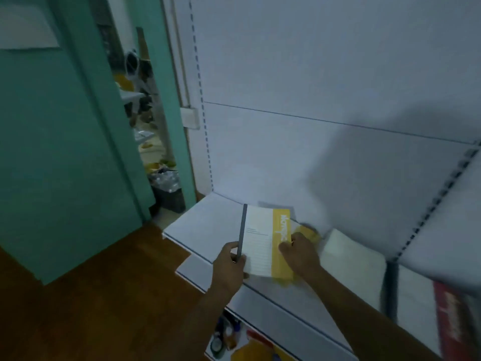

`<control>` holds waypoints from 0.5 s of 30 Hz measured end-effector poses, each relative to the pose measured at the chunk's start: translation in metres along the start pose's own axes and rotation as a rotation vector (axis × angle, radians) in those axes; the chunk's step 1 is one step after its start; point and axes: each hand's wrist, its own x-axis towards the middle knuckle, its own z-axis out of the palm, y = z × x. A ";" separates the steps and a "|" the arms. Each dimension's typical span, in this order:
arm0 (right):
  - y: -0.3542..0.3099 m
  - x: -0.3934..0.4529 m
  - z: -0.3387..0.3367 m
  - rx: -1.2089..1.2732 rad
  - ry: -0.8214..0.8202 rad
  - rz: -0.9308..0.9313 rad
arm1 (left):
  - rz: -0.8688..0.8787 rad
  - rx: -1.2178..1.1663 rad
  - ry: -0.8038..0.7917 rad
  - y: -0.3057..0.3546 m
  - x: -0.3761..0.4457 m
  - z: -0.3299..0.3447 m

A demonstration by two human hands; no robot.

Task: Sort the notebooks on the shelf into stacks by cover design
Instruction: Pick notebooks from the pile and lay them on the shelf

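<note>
White notebook (263,241) with yellow band and grey spine, apparently blurred, gripped by both hands' fingers (234,252).

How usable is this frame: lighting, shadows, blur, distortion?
Head view: dim, bluish light; a broad soft shadow falls on the back panel; the yellow notebook is readable, but the right hand and the yellow covers beneath it are motion-smeared; wide-angle lens bends the shelf and upright lines.
</note>
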 end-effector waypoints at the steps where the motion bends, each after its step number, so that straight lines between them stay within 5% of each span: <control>1: 0.006 0.006 -0.002 -0.052 0.021 0.037 | 0.010 0.029 -0.046 0.000 0.011 0.007; 9: 0.011 0.026 0.009 -0.397 0.101 0.321 | 0.187 0.367 -0.269 -0.014 0.070 0.038; 15: 0.006 0.029 0.036 -0.532 0.101 0.312 | 0.209 0.562 -0.350 -0.026 0.080 0.033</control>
